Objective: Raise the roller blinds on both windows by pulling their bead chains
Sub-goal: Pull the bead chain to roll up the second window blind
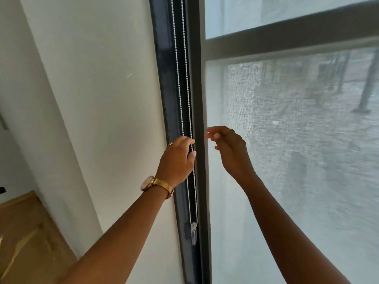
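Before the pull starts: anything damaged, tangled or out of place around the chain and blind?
Nothing stands out. The bead chain hangs in two straight strands down to its clear holder, untangled. The left hand pinches one strand; the right hand is off it. The blind fabric lies flat, with no tears visible.

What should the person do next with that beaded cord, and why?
Probably draw the left hand downward along the bead chain. Its fingers already seem pinched on one strand of the loop, and the roller blind covers the whole pane in view. The right hand hovers beside the frame, holding nothing, ready to take the next grip higher up.
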Demonstrator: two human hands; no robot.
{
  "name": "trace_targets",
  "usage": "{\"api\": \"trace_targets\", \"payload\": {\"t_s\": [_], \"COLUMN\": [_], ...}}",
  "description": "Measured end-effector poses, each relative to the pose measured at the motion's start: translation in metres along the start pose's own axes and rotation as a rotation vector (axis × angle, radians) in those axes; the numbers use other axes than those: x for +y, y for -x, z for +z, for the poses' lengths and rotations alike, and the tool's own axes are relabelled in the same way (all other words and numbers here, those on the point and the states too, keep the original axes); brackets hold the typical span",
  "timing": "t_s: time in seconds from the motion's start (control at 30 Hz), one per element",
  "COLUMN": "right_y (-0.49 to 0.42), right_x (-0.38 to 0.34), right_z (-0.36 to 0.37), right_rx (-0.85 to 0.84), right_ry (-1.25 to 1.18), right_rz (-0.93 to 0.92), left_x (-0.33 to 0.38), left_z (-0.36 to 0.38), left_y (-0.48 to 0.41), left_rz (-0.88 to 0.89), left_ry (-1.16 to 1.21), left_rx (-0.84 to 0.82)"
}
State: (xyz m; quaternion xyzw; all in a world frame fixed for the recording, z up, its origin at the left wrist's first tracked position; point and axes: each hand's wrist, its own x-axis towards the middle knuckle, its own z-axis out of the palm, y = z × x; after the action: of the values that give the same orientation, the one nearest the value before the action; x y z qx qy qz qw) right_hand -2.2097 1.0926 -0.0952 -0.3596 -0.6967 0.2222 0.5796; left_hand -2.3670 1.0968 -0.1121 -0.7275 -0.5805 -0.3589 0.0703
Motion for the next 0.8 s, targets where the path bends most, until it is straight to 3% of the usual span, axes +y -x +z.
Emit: {"api": "trace_targets", "payload": {"t_s": [0.17,0.37,0.53,0.67,0.8], "right_y": [-0.095,-0.171,-0.197,-0.199,-0.199], "right_x": [-0.005,-0.020,-0.029,-0.040,-0.056], "right_z": [0.033,0.067,0.073,0.074,0.075], "right_rx": [0.056,0.007,0.088,-0.019,0.047], "right_ry": [0.039,0.035,-0.119,-0.227,-0.168], "right_rz": [-0.021,0.034,0.059,0.096,0.032], "left_x": [-0.023,-0.034,-0.040,-0.033,-0.018], "left_z": [0.008,0.019,0.020,0.016,0.003], "left_y": [-0.042,-0.052,-0.055,-0.054,-0.061], "left_rz": [0.081,0.118,0.126,0.087,-0.001], "left_ry": [-0.058,-0.007,0.052,0.199,0.426], "left_rx": [0.143,0.226,0.259,0.284,0.320]}}
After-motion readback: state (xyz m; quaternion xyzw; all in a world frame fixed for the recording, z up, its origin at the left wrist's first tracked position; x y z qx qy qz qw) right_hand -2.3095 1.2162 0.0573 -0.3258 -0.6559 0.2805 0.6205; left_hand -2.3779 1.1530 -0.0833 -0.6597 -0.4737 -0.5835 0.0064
